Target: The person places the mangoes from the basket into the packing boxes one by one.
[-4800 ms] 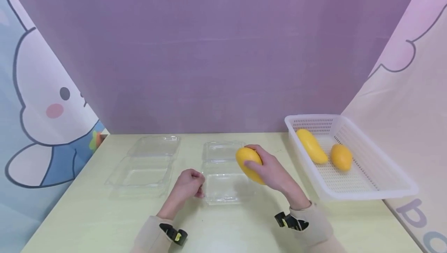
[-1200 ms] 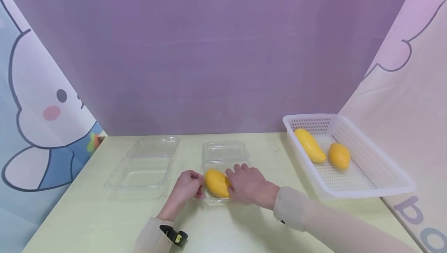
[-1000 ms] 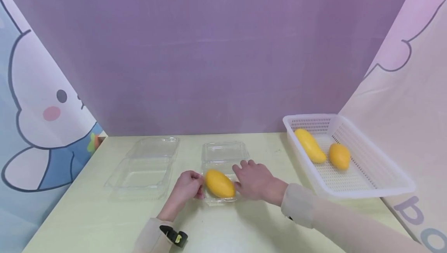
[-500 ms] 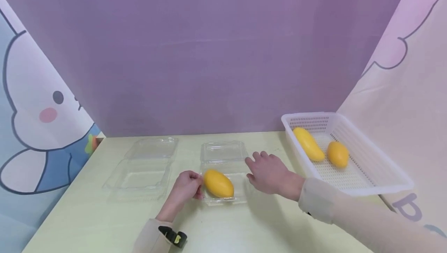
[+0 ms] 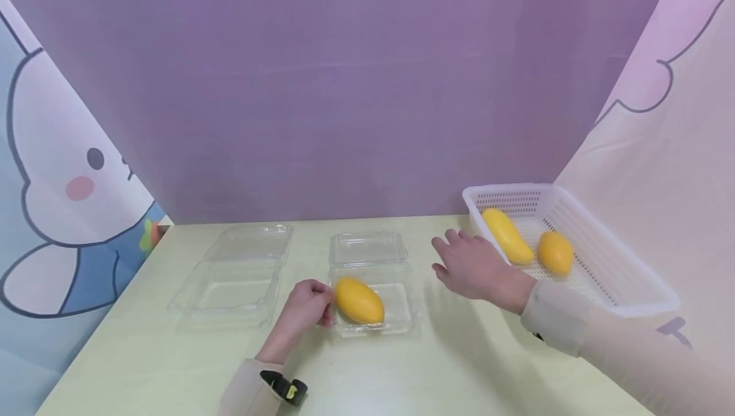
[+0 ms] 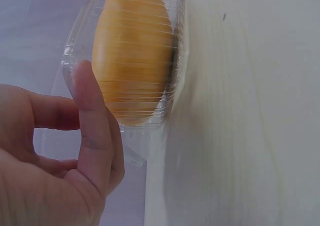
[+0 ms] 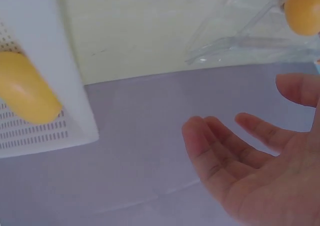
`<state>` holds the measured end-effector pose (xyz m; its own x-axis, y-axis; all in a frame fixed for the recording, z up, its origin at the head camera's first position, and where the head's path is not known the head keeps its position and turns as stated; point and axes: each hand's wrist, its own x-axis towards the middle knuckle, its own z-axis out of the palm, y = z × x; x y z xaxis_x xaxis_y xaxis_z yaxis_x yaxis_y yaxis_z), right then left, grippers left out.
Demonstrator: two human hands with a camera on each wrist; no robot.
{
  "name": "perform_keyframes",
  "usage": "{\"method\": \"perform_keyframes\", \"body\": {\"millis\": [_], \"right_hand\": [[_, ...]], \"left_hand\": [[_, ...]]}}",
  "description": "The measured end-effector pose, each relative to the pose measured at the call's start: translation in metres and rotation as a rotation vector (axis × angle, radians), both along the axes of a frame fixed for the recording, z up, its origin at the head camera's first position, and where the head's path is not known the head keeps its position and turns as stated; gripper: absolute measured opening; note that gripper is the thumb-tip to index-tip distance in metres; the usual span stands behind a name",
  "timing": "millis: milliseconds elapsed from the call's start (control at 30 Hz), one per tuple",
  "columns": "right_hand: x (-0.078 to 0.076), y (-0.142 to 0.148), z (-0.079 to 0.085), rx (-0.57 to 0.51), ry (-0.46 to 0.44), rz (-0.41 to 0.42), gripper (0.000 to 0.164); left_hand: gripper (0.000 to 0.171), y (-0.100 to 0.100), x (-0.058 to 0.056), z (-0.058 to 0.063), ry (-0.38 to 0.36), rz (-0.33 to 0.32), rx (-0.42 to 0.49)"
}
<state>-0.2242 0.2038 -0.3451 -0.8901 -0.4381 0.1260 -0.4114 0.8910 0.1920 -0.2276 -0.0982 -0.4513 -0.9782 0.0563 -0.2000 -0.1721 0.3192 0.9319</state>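
Observation:
A yellow mango lies in the left half of the front tray of a clear plastic clamshell box, whose lid is folded back behind it. My left hand pinches the box's left rim between thumb and fingers, as the left wrist view confirms. My right hand is in the air between the box and the white basket, fingers loosely spread and holding nothing. Inside the basket are two more mangoes, a long one by the left wall and a rounder one beside it.
To the left stands a second clear clamshell box, also with its lid laid back and nothing in it. A purple panel rises at the back of the table. Printed cloth walls flank both sides.
My right hand brought a mango into the clear box, let it go and withdrew to the right, toward the basket. My left hand stays at the box's rim.

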Motion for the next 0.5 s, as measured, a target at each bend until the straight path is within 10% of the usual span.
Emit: {"method": "perform_keyframes", "body": {"millis": [500], "right_hand": [[-0.035, 0.043, 0.010, -0.086, 0.032, -0.107, 0.029]], "left_hand": [[0.020, 0.001, 0.000, 0.000, 0.005, 0.011, 0.002]]}}
